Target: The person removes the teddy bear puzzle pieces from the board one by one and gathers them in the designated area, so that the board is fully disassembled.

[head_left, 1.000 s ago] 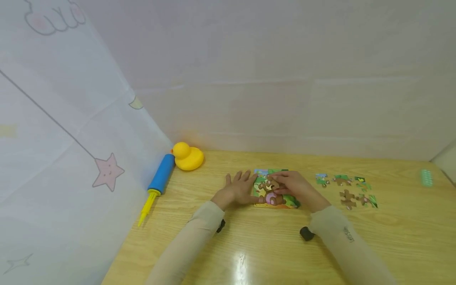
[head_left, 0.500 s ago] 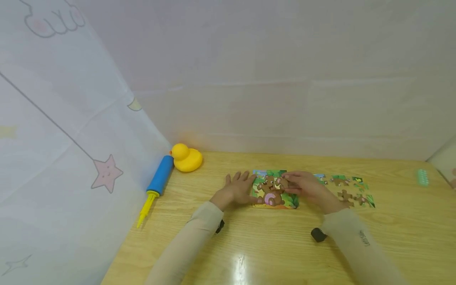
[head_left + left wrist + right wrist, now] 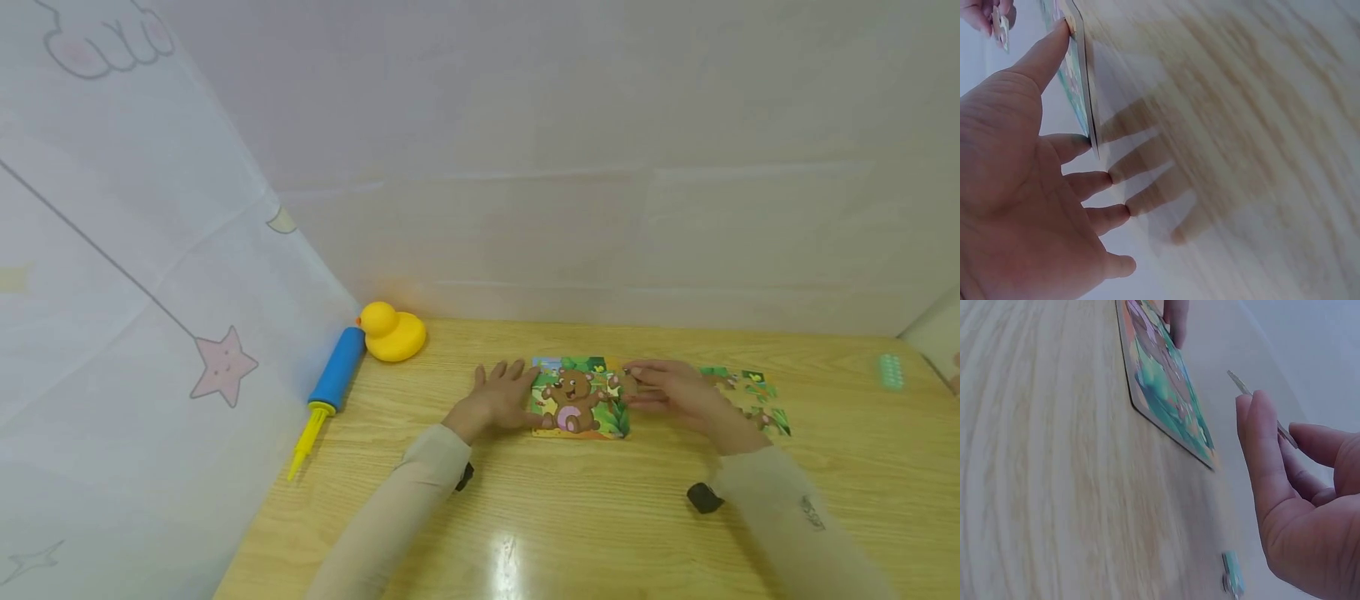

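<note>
Left hand [image 3: 501, 398] flat, fingers spread, bracing puzzle board [image 3: 577, 398] edge; right hand [image 3: 671, 389] pinches a puzzle piece [image 3: 1260, 407] just beside it.

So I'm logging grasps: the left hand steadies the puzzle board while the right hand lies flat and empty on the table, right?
Not quite. The right hand isn't empty: the right wrist view shows it pinching a puzzle piece above the table. The left hand does steady the puzzle board.
</note>
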Available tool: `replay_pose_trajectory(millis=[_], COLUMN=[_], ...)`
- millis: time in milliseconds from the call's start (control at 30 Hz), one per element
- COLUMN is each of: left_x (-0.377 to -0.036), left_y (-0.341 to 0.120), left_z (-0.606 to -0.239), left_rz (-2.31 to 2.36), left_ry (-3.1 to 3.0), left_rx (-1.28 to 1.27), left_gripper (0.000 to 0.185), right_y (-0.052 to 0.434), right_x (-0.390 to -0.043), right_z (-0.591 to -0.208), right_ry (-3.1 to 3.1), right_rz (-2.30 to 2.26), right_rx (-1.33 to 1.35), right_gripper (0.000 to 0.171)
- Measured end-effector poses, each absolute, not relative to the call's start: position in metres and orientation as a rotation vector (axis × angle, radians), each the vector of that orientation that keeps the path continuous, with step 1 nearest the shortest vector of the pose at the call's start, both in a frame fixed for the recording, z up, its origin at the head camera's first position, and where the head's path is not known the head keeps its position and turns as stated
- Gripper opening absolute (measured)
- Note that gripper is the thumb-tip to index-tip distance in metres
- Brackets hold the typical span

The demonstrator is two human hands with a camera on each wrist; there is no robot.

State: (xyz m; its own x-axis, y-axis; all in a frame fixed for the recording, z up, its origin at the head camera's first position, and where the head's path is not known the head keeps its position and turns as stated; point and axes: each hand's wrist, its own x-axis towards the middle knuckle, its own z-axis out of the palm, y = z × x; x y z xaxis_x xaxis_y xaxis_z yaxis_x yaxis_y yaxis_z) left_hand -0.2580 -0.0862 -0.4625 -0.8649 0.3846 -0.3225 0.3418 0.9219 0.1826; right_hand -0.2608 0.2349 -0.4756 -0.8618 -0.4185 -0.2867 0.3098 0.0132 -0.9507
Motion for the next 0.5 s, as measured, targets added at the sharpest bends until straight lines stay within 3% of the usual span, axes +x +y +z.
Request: replay_pose_trajectory(millis=[267,500], left_x=[-0.258,-0.259], left_y=[-0.082,-0.082], left_z=[-0.462,-0.462], left_rz=[0.143,0.149], left_ry=[2.726,2.726], left_rx=[0.523,0.529], left_gripper=[0.099,0.098], right_y=[0.271,0.295], right_x=[-0.256,-0.253], right_z=[-0.475,-0.481], right_ry=[1.861,1.967], right_rz=[-1.847,-1.770], right_rx=[-0.102,-0.104], right_gripper=[0.063,0.057])
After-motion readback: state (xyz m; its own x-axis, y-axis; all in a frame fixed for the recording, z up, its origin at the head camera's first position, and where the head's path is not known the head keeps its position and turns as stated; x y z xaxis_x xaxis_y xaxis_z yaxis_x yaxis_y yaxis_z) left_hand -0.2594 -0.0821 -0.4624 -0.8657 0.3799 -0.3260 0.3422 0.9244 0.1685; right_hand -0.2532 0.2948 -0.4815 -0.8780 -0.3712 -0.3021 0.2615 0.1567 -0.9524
